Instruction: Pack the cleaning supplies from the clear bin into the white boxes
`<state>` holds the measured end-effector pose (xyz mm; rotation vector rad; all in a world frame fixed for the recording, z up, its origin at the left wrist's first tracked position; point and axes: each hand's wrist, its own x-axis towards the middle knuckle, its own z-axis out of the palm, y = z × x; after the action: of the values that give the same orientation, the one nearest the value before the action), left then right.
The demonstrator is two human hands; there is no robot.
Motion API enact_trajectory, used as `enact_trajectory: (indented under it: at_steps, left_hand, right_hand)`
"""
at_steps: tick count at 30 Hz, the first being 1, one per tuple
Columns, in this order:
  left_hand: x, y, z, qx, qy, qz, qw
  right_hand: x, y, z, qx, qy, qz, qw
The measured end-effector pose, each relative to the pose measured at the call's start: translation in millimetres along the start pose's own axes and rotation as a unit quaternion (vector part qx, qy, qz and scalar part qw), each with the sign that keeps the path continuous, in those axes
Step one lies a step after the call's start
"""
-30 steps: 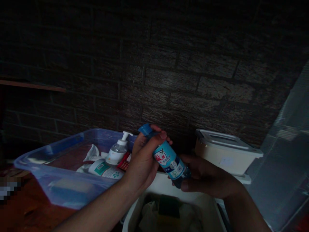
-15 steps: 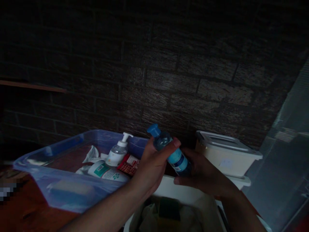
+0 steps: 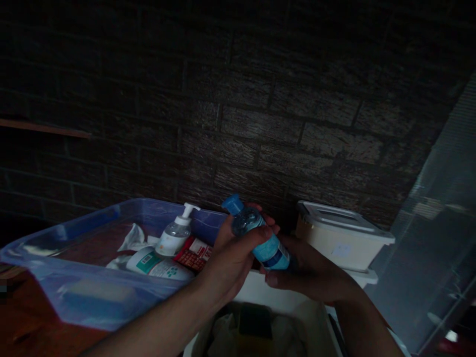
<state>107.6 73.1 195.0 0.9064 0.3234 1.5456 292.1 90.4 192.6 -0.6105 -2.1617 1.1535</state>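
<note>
In dim light, both hands hold one small blue bottle with a blue cap, tilted with the cap up and to the left. My left hand wraps its neck and upper body, thumb across the front. My right hand cups the bottle's base from the right. The bottle hangs above the gap between a blue tub and a white bin.
A clear blue plastic tub on the left holds a pump bottle, a lying white bottle, a red packet and cloth. A white bin sits below my hands. A lidded white box stands right, against a dark brick wall.
The bottle has been turned in my hands, so its printed label no longer faces me. My left thumb slid down its body. The view shifted slightly right.
</note>
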Motion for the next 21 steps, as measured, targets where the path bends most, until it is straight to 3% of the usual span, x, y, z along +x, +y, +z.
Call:
enact_trajectory:
  at_steps: [5, 8, 12, 18, 21]
  left_hand:
    - [7, -7, -1.4, 0.059, 0.01, 0.05, 0.997]
    - [8, -13, -2.0, 0.13, -0.018, 0.038, 0.991]
    - [5, -17, -3.8, 0.184, -0.074, 0.017, 0.98]
    - [5, -14, -8.0, 0.27, -0.117, 0.044, 0.955]
    - [4, -10, -5.9, 0.298, -0.158, 0.065, 0.939]
  right_hand:
    - [5, 2, 2, -0.042, 0.076, -0.015, 0.996]
    - [7, 5, 2, -0.027, 0.1, -0.033, 0.994]
    - [6, 6, -1, 0.005, 0.082, -0.058, 0.995]
    - [-4, 4, -14, 0.03, 0.007, -0.005, 1.0]
    - [-13, -3, -29, -0.023, 0.025, -0.008, 0.999]
